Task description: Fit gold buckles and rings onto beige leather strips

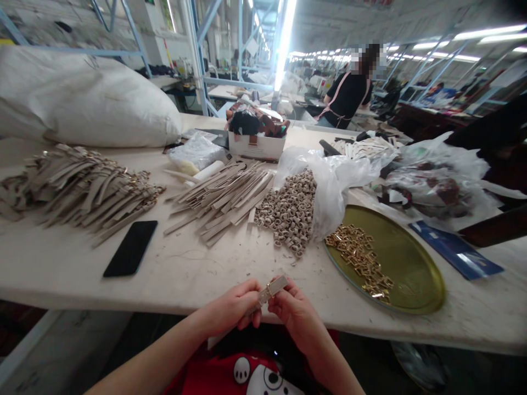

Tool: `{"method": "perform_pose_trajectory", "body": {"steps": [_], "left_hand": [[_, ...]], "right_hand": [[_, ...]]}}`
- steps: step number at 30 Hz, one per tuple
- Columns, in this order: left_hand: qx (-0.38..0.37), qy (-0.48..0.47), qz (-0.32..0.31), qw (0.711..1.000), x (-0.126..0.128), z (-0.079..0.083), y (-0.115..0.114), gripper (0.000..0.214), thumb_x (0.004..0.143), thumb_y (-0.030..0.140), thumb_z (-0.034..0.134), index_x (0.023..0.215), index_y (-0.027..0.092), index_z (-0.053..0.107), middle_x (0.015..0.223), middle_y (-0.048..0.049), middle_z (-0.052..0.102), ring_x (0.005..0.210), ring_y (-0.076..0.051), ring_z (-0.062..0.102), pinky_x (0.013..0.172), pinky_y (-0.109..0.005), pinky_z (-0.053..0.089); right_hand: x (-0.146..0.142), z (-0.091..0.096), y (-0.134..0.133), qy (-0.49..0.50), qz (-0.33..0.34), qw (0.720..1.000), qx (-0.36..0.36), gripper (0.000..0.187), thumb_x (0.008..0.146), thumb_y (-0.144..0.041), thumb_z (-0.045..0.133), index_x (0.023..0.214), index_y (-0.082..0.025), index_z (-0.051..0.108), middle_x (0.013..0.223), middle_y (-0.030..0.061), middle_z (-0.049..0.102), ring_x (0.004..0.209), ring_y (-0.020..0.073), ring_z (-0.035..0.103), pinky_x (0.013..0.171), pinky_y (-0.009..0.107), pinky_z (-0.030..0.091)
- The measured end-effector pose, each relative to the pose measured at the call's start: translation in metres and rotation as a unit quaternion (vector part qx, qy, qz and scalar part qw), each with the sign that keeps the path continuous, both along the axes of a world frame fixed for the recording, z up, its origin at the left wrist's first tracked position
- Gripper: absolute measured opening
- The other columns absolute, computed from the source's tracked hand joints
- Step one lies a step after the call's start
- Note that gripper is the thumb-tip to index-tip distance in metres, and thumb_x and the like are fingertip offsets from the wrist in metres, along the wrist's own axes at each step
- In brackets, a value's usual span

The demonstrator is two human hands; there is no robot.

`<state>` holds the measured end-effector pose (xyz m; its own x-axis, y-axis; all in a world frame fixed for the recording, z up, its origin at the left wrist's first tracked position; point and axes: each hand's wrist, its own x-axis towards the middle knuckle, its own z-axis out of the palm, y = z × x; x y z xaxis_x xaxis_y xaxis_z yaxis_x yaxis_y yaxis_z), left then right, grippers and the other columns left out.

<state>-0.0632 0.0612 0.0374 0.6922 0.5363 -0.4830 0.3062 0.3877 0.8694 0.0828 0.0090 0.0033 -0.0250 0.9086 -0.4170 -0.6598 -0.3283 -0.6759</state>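
Observation:
Just over the table's front edge, my left hand is closed around a beige strap with a gold buckle on it. My right hand pinches the same strap near its upper end. Fingers hide part of the buckle and the lower strap. Beyond my hands lies a heap of small beige loops, and left of that a pile of flat beige straps. Gold rectangular buckles lie in a round gold-coloured tray to the right.
Straps with gold buckles are heaped at the left, near a black phone. A white box and plastic bags stand farther back. A blue flat packet lies right of the tray. A person stands in the background.

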Motion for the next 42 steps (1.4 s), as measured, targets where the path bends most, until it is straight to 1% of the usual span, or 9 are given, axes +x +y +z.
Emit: {"method": "perform_pose_trajectory", "body": {"steps": [5, 9, 14, 18, 25, 30, 34, 37, 42], "left_hand": [[0.067, 0.004, -0.02, 0.998, -0.003, 0.005, 0.0, 0.022, 0.08, 0.032, 0.038, 0.084, 0.014, 0.051, 0.07, 0.0024, 0.053, 0.045, -0.005, 0.037, 0.043, -0.018, 0.03], [0.104, 0.025, -0.036, 0.994, -0.006, 0.004, 0.001, 0.022, 0.078, 0.026, 0.039, 0.086, 0.014, 0.055, 0.068, 0.0039, 0.05, 0.047, -0.005, 0.039, 0.047, -0.018, 0.033], [0.081, 0.012, 0.007, 0.997, -0.001, -0.002, -0.001, 0.02, 0.076, 0.033, 0.047, 0.076, 0.013, 0.052, 0.068, 0.0031, 0.052, 0.048, -0.005, 0.037, 0.043, -0.017, 0.03], [0.074, -0.003, 0.028, 0.997, 0.003, -0.002, -0.003, 0.02, 0.075, 0.034, 0.051, 0.078, 0.014, 0.05, 0.07, 0.0022, 0.055, 0.054, -0.008, 0.042, 0.044, -0.017, 0.033], [0.046, 0.006, 0.04, 0.998, -0.001, 0.0, -0.002, 0.015, 0.073, 0.024, 0.048, 0.081, 0.012, 0.051, 0.072, 0.0005, 0.057, 0.055, -0.008, 0.045, 0.048, -0.019, 0.034], [0.028, 0.001, 0.076, 0.997, -0.001, -0.007, -0.004, 0.015, 0.074, 0.026, 0.048, 0.08, 0.013, 0.051, 0.073, 0.0001, 0.058, 0.054, -0.007, 0.044, 0.048, -0.019, 0.033], [0.057, 0.015, 0.08, 0.995, 0.003, -0.01, -0.005, 0.016, 0.075, 0.028, 0.048, 0.08, 0.013, 0.051, 0.069, 0.0014, 0.058, 0.05, -0.007, 0.043, 0.048, -0.019, 0.033], [0.084, 0.011, 0.068, 0.994, 0.002, -0.009, -0.006, 0.014, 0.075, 0.027, 0.047, 0.079, 0.014, 0.052, 0.071, 0.0013, 0.058, 0.053, -0.008, 0.046, 0.048, -0.02, 0.036], [0.071, 0.013, 0.053, 0.996, -0.003, -0.006, -0.008, 0.014, 0.076, 0.026, 0.048, 0.082, 0.014, 0.051, 0.072, 0.0008, 0.059, 0.054, -0.008, 0.046, 0.048, -0.019, 0.037]], "right_hand": [[0.004, 0.0, 0.001, 0.056, 0.038, 0.997, -0.028, 0.022, 0.065, -0.022, 0.071, 0.081, -0.018, 0.057, 0.063, -0.0042, 0.056, 0.054, 0.0068, 0.05, 0.054, 0.018, 0.041], [0.005, -0.004, 0.001, 0.095, 0.062, 0.992, -0.058, 0.029, 0.062, -0.022, 0.074, 0.083, -0.018, 0.055, 0.066, -0.0019, 0.061, 0.052, 0.0071, 0.052, 0.053, 0.019, 0.042], [-0.001, -0.006, 0.0, 0.031, 0.041, 0.999, 0.002, 0.028, 0.064, -0.027, 0.073, 0.083, -0.018, 0.055, 0.063, -0.0032, 0.06, 0.053, 0.0079, 0.053, 0.054, 0.02, 0.041], [-0.003, -0.004, 0.0, -0.031, 0.05, 0.996, 0.059, 0.022, 0.07, -0.03, 0.068, 0.081, -0.018, 0.054, 0.062, -0.003, 0.059, 0.054, 0.0089, 0.052, 0.056, 0.022, 0.04], [-0.008, -0.007, 0.004, 0.024, 0.061, 0.997, 0.033, 0.022, 0.069, -0.03, 0.067, 0.073, -0.018, 0.049, 0.062, -0.0038, 0.057, 0.054, 0.0086, 0.051, 0.056, 0.021, 0.038], [-0.009, 0.002, -0.002, -0.099, 0.045, 0.99, 0.092, 0.018, 0.075, -0.033, 0.061, 0.075, -0.017, 0.051, 0.064, -0.003, 0.056, 0.059, 0.0096, 0.05, 0.061, 0.023, 0.038], [-0.009, 0.004, -0.005, -0.157, 0.044, 0.983, 0.082, 0.02, 0.072, -0.032, 0.064, 0.078, -0.016, 0.055, 0.066, -0.0023, 0.056, 0.062, 0.0098, 0.049, 0.06, 0.022, 0.038], [-0.007, -0.004, -0.003, -0.144, 0.016, 0.987, 0.067, 0.021, 0.073, -0.035, 0.063, 0.075, -0.016, 0.055, 0.062, -0.0028, 0.054, 0.057, 0.0094, 0.047, 0.057, 0.022, 0.037], [-0.004, -0.012, 0.001, -0.031, -0.01, 0.999, 0.025, 0.019, 0.069, -0.029, 0.068, 0.076, -0.017, 0.056, 0.064, -0.0035, 0.054, 0.052, 0.0068, 0.044, 0.053, 0.02, 0.037]]}}
